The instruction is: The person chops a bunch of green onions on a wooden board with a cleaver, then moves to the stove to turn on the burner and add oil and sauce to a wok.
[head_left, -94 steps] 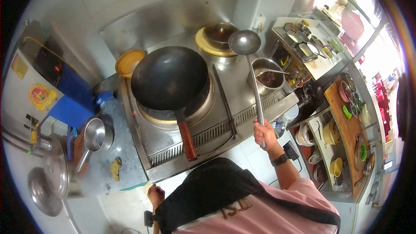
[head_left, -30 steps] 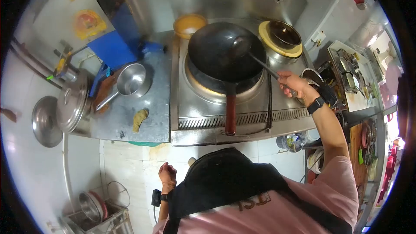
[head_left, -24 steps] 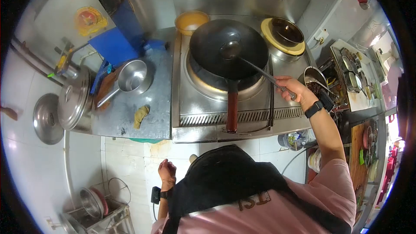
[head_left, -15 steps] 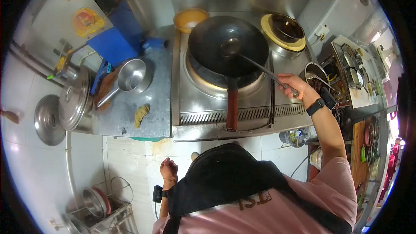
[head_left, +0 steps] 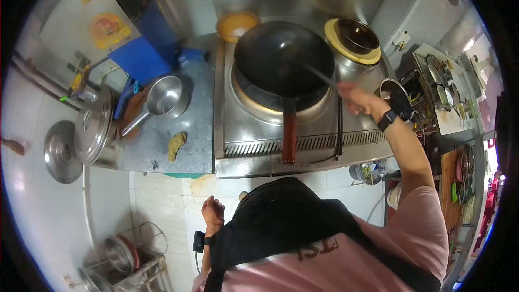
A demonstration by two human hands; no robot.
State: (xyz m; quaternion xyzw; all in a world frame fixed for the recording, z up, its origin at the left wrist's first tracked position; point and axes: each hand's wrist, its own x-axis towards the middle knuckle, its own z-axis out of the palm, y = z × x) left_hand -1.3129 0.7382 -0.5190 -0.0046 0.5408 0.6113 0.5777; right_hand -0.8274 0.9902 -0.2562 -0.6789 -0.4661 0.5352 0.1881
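A black wok (head_left: 259,54) with a reddish-brown handle sits on the stove burner, tilted so that its inside faces me. My right hand (head_left: 359,99) is closed around the handle of a metal ladle (head_left: 320,74), right of the wok. Motion smears both the hand and the ladle, and the bowl end blends into the dark wok interior. Down by my side, away from the counter, hangs my left hand (head_left: 213,211). Its fingers are loosely curled, with nothing seen in them.
Left on the counter (head_left: 200,108) are a metal saucepan (head_left: 165,96) and a crumpled cloth (head_left: 176,146). Behind the wok stands an orange bowl (head_left: 237,26). A dark bowl (head_left: 358,35) rests on a yellow ring-shaped piece at back right. A lidded pot (head_left: 93,130) stands far left.
My right hand has shifted slightly up and left with the ladle, now blurred by motion. The wok and my left hand have stayed nearly in place.
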